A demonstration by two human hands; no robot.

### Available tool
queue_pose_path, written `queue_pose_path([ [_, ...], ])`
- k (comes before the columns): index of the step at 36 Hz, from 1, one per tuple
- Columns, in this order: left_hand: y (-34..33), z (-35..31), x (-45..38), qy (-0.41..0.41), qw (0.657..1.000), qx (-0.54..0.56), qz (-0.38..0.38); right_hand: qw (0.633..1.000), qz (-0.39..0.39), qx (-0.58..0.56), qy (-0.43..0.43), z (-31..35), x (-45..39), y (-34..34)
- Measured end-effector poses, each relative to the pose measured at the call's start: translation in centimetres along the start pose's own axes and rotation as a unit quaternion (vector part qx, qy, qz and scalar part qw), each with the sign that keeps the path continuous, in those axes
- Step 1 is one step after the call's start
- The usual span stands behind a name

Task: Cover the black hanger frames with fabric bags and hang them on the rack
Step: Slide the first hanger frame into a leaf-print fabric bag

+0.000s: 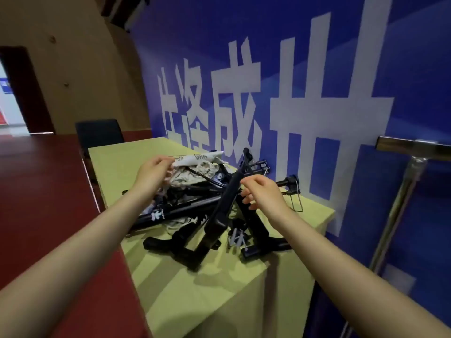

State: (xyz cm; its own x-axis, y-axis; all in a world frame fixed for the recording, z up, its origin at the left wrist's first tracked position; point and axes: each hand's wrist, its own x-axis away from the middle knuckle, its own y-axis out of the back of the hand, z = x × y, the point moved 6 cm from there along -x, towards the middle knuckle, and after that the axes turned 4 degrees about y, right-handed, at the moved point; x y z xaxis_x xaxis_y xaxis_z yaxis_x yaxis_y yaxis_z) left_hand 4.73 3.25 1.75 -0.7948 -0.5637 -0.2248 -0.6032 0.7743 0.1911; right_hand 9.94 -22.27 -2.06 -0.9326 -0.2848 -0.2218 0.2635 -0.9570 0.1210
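We're looking down at a table draped in a pale yellow-green cloth [195, 289], and on it sits a tangled heap of black plastic hanger frames [214, 215], their thick arms crossing one another, some with wire clips sticking out toward the blue banner with large white characters [317, 93] behind. Mixed into the far side of the heap we see cream and white printed fabric bags [192, 172], crumpled, with a drawstring cord trailing near the front. Our left hand [153, 174] reaches over the pile's left side, fingers curled right at the edge of the fabric; whether it has actually pinched the cloth we cannot tell. Our right hand [263, 193] hovers just beside a raised black hanger arm, fingers spread and loosely bent, gripping nothing. At the right edge stands a shiny metal rack rail [412, 147] on its upright post, bare in the part we can see. A dark chair [100, 135] sits beyond the table's far end.
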Motion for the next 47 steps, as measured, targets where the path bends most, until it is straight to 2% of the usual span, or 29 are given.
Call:
queue_pose_path([
  [3,0.2,1.3,0.1,0.002,0.999,-0.032,-0.001,0.999,0.012,0.03,-0.033,-0.2,0.2,-1.4],
  [8,-1.8,3.3,1.2,0.016,0.997,-0.045,0.055,0.991,0.03,0.086,-0.102,-1.0,0.4,-3.7],
  [13,-4.2,6.2,1.8,0.054,0.995,-0.008,0.089,0.979,0.066,0.007,-0.193,-2.0,0.6,-6.0],
  [18,-4.4,6.8,1.8,0.044,0.995,-0.002,0.085,0.982,0.038,-0.003,-0.186,-2.6,-0.1,-6.5],
  [21,-3.8,6.4,1.3,0.021,0.997,-0.01,0.08,0.983,0.018,0.035,-0.181,-3.2,-0.5,-6.0],
  [25,-2.2,3.9,0.8,-0.121,0.988,-0.1,0.004,0.983,0.015,0.085,-0.161,-3.8,-0.9,-5.2],
  [27,-0.9,2.5,0.2,-0.184,0.968,-0.156,-0.063,0.982,0.025,0.109,-0.155,-3.8,-1.1,-4.9],
  [29,0.2,1.9,-1.3,-0.201,0.942,-0.238,-0.125,0.979,0.036,0.134,-0.147,-3.6,-1.4,-4.7],
  [30,0.6,1.8,-2.2,-0.191,0.932,-0.275,-0.142,0.978,0.041,0.141,-0.145,-3.5,-1.6,-4.6],
  [32,1.0,2.8,-4.5,-0.115,0.929,-0.328,-0.131,0.978,0.047,0.145,-0.143,-3.5,-1.9,-4.3],
  [34,1.0,4.4,-6.4,-0.024,0.925,-0.37,-0.084,0.978,0.057,0.148,-0.137,-3.6,-2.1,-4.1],
  [36,0.5,4.8,-7.3,-0.011,0.912,-0.408,-0.024,0.975,0.063,0.17,-0.128,-3.5,-2.5,-3.7],
  [38,0.0,4.0,-7.6,-0.06,0.922,-0.383,-0.01,0.971,0.054,0.204,-0.113,-3.3,-3.0,-3.0],
  [42,-1.1,-1.1,-6.4,-0.137,0.98,-0.145,-0.025,0.959,0.051,0.263,-0.093,-3.3,-4.2,-2.4],
  [47,-2.9,-8.4,-5.3,-0.145,0.986,0.078,0.019,0.949,0.039,0.305,-0.065,-2.7,-5.3,-2.2],
])
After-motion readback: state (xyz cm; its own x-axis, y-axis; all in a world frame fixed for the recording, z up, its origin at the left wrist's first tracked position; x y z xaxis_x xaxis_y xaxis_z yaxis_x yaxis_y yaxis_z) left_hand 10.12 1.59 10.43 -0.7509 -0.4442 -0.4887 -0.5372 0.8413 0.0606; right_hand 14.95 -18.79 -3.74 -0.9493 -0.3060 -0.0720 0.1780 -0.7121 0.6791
